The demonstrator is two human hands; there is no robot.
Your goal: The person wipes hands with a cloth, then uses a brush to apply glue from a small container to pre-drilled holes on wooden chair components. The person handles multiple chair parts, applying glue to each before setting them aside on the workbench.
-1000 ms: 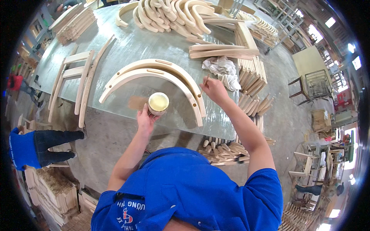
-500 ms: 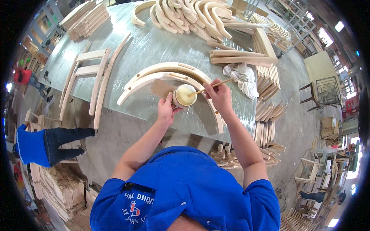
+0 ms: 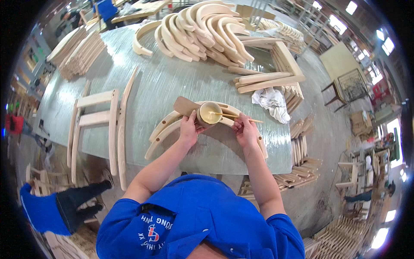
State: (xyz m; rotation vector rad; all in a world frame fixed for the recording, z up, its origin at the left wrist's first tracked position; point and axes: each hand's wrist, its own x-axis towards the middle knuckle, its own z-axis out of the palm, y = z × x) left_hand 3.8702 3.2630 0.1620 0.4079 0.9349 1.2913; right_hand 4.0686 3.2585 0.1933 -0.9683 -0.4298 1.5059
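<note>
My left hand [image 3: 189,130] is closed around a small round cup [image 3: 209,113] of cream-coloured paste. A flat brown wooden piece [image 3: 184,106] sticks out to the left beside the cup; whether it is joined to the cup I cannot tell. Between the fingers of my right hand [image 3: 245,130] is a thin wooden stick [image 3: 230,115], its tip in the paste. Below the cup, two curved pale wooden parts [image 3: 163,137] with small dark holes lie side by side on the table, partly hidden by my hands and the cup.
The table [image 3: 172,86] has a shiny, film-like top. A wooden chair frame [image 3: 97,118] lies at left, a heap of curved parts [image 3: 200,34] at the far side. A white cloth [image 3: 271,103] sits by stacked wooden frames [image 3: 280,71]. Someone in blue [image 3: 47,211] stands at lower left.
My hands have moved away from me, bringing the cup over the far side of the curved parts. The stick lies more level in my right hand. The whole view has tilted up.
</note>
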